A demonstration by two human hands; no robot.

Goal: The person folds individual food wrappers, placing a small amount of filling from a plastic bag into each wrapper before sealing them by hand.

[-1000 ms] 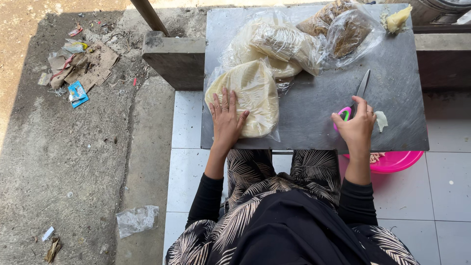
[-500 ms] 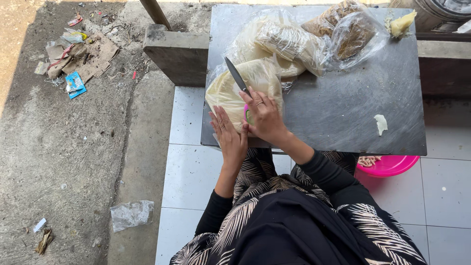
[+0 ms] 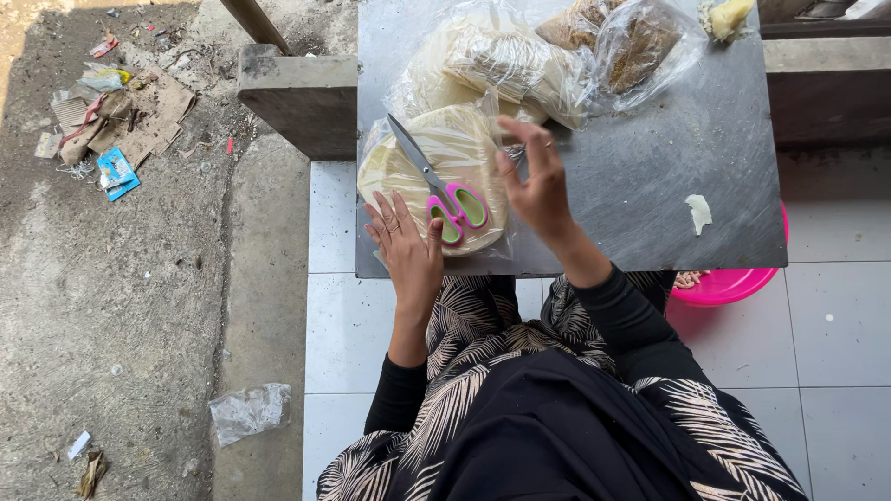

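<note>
Scissors [image 3: 436,181] with pink and green handles lie on a clear bag of pale round flat sheets [image 3: 473,148] at the front left of the grey table [image 3: 650,167]. The blades point to the far left. My left hand [image 3: 406,243] rests flat on the bag's near edge, its thumb beside the scissor handles and its fingers spread. Just right of the scissors, my right hand [image 3: 536,186] hovers over the bag with its fingers apart and nothing in it.
More clear bags [image 3: 506,60] of pale sheets and one with brown contents [image 3: 640,42] lie at the table's back. A yellow lump [image 3: 729,17] and a white scrap [image 3: 699,213] sit at the right. A pink basin [image 3: 733,283] stands under the table; a concrete block [image 3: 297,97] and litter [image 3: 116,111] lie to the left.
My right hand carried the scissors from the table's right side to the left, set them on the bag and let go. My left hand stayed on the bag.
</note>
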